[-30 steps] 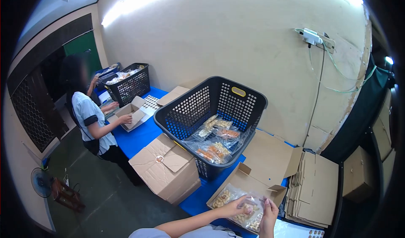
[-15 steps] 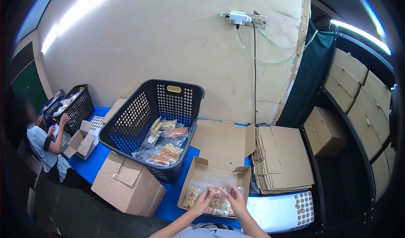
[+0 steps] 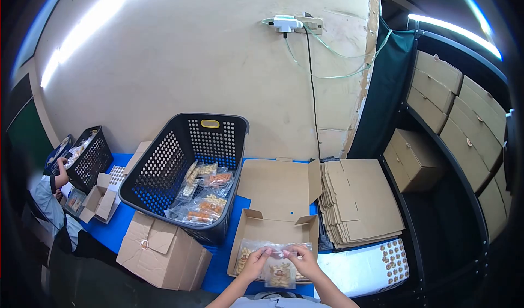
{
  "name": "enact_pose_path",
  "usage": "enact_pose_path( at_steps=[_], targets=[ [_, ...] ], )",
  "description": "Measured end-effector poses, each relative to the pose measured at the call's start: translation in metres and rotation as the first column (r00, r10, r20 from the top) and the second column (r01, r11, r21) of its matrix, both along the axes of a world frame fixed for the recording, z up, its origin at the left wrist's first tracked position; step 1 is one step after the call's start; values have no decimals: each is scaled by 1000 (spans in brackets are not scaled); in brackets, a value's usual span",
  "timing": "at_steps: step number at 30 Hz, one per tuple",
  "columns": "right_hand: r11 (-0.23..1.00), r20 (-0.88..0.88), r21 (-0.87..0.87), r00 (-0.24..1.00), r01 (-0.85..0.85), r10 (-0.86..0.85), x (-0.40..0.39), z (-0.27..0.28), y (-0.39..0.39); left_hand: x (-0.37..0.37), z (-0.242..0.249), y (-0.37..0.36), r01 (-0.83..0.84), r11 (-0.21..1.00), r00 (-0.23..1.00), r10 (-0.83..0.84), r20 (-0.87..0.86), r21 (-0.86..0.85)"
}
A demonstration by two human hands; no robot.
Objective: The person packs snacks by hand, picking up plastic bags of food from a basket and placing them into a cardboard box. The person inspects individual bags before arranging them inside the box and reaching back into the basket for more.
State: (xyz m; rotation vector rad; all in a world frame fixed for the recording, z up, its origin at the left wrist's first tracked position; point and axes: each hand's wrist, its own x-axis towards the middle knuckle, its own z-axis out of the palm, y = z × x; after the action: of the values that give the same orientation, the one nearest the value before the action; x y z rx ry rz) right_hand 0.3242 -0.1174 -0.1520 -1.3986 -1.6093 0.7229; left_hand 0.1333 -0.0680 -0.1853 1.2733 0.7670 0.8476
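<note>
My left hand and my right hand pinch the top edge of a clear snack bag, one at each side of its middle. The bag hangs upright with pale pieces and a round label inside view. Behind and below it stands an open cardboard box with its lid folded back; other snack bags lie along its front part, partly hidden by my hands. The fingers of both hands are closed on the plastic.
Left of the box, a black basket holds several snack bags, beside a closed carton. Flattened boxes and a sticker sheet lie right. A co-worker reaches into another basket at far left.
The bag between my hands has come lower and nearer to me, now hanging from its top edge. The view has shifted, and the co-worker's arm has moved to the far basket.
</note>
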Motion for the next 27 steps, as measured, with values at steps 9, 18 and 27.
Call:
enact_pose_path(
  at_steps=[9,18,27],
  targets=[
    [916,-493,-387,815,109,-306,41,-11,23,-19,-35,24,115,960,993,-120,-4,-256],
    [864,-573,-502,733,39,-366,18,-118,108,-41,-17,57,-564,794,775,604,-187,228],
    [842,310,-356,901,405,-303,-7,-155,149,-69,-32,17,-351,811,725,552,-412,469]
  ],
)
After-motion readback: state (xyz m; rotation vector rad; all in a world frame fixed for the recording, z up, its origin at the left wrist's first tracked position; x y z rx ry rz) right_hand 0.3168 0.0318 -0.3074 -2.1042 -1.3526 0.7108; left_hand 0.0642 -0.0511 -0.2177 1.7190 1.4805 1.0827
